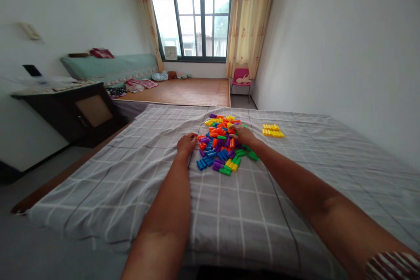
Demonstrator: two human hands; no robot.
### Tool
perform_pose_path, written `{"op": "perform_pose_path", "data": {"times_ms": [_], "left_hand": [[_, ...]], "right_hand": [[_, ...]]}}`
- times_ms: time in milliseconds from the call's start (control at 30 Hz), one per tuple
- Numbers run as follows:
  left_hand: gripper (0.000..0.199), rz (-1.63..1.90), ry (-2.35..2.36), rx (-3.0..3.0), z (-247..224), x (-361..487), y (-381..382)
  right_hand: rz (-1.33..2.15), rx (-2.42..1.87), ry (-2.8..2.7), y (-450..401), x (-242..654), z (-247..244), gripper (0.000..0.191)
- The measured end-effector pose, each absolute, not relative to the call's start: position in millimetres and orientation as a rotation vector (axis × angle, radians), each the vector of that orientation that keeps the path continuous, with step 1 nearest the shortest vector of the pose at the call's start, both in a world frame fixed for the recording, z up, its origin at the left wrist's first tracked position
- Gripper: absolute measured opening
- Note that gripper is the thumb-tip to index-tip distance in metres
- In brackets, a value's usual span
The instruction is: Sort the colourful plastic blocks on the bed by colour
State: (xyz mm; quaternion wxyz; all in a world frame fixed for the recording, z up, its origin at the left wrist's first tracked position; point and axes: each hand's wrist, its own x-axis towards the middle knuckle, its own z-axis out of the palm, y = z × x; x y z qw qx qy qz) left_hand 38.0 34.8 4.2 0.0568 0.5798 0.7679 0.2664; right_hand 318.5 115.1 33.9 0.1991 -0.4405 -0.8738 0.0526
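Note:
A heap of small plastic pieces (222, 137) in orange, blue, purple, green and yellow lies on the grey checked cloth (249, 214). My left hand (187, 143) rests at the heap's left edge with its fingers curled together; whether it pinches a piece is too small to make out. My right hand (242, 134) reaches over the heap's right side, thumb and fingers apart around some pieces. Right of the heap, yellow pieces (273, 133) are lined up in two short rows, apart from both hands.
Beyond the cloth-covered surface is a bed with a brown mat (193, 91). A dark cabinet (88, 111) stands at the left. A pink chair (241, 76) holding a plush toy is near the curtain, and a white wall runs along the right.

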Motion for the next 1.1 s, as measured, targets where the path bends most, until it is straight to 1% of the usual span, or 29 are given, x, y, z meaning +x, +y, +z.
{"op": "perform_pose_path", "data": {"times_ms": [133, 200, 300, 367, 467, 533, 600, 733, 800, 867, 967, 1100], "left_hand": [[0.034, 0.797, 2.32, 1.754, 4.1, 37.8, 35.4], [0.034, 0.787, 2.329, 1.752, 3.9, 38.0, 35.6], [0.034, 0.785, 2.341, 1.755, 3.7, 38.3, 35.3], [0.034, 0.789, 2.344, 1.761, 4.3, 38.8, 34.8], [0.034, 0.773, 2.349, 1.737, 6.7, 40.1, 34.2], [0.034, 0.752, 2.36, 1.714, 8.7, 41.1, 34.3], [0.034, 0.737, 2.378, 1.706, 10.2, 41.5, 34.9], [0.034, 0.707, 2.392, 1.726, 11.2, 40.5, 35.6], [0.034, 0.697, 2.388, 1.739, 11.3, 39.7, 35.5], [0.034, 0.691, 2.393, 1.744, 11.2, 38.8, 35.6], [0.034, 0.674, 2.405, 1.748, 10.2, 37.1, 36.6], [0.035, 0.668, 2.392, 1.758, 8.2, 35.2, 38.8]], "right_hand": [[0.428, -1.045, -2.388, 102.9, 306.2, 30.7, 0.024], [0.562, -0.979, -2.278, 98.4, 307.7, 30.0, 0.024], [0.887, -0.951, -2.018, 96.2, 321.4, 32.1, 0.031], [1.121, -0.926, -1.844, 96.7, 338.7, 33.7, 0.039], [1.307, -0.927, -1.677, 99.3, 377.4, 31.7, 0.054], [1.3, -1.004, -1.612, 102.8, 410.4, 25.6, 0.057], [1.186, -1.152, -1.568, 107.1, 445.8, 16.3, 0.056], [0.822, -1.58, -1.658, 114.1, 505.3, -0.2, 0.047], [0.714, -1.704, -1.796, 116.0, 522.3, -1.9, 0.042], [0.639, -1.722, -1.889, 117.1, 530.7, 0.8, 0.039], [0.57, -1.625, -1.875, 116.9, 532.8, 6.3, 0.04], [0.585, -1.445, -1.996, 113.0, 527.8, 4.5, 0.051]]}}
